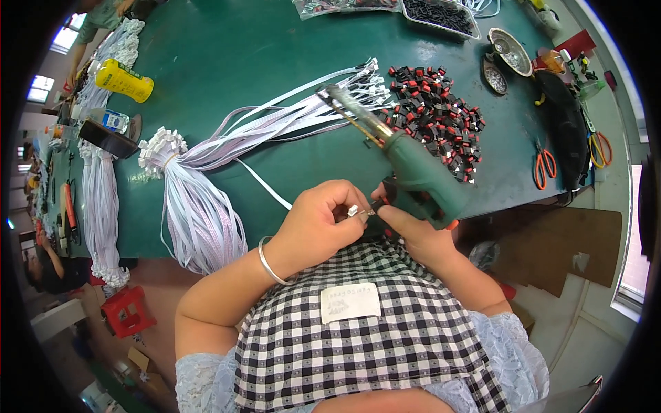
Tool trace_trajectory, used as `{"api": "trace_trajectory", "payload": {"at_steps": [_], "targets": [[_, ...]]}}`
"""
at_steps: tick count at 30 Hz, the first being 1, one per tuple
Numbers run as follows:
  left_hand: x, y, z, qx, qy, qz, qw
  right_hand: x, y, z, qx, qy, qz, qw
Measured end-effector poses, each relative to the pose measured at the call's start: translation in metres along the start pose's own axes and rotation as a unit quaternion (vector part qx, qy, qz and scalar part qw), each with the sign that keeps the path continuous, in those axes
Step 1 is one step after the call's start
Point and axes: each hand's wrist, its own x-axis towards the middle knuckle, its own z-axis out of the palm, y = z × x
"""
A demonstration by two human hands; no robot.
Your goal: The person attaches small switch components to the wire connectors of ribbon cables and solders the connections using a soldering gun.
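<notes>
My left hand [313,224] is closed in a pinch, with a small white plug [353,210] showing at the fingertips. A flat white ribbon cable [265,184] runs from the bundle to this hand. My right hand [425,241] is closed around a green pistol-shaped soldering gun [428,175], its metal prongs pointing far left over the table. Right thumb and forefinger also meet at a small dark part [376,204], close to the left fingertips. The gun's body covers some of the right fingers. Just beyond it lies a pile of small black-and-red switches [437,113].
Bundled white cables [203,213] hang over the near table edge. A yellow bottle [124,80] and a dark phone [108,138] stand left. Orange-handled scissors [544,165], a metal bowl [510,51] and a tray of black parts [441,17] lie right and far. A red stool [129,312] is below.
</notes>
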Motion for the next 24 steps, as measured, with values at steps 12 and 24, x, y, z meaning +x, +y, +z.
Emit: {"api": "trace_trajectory", "payload": {"at_steps": [12,24], "targets": [[0.003,0.006,0.001,0.053,0.020,0.041,0.998,0.004,0.008,-0.006,0.020,0.070,0.003,0.997],[0.004,0.003,0.003,0.057,0.053,0.004,0.997,0.000,0.000,-0.006,0.012,0.031,0.080,0.996]]}}
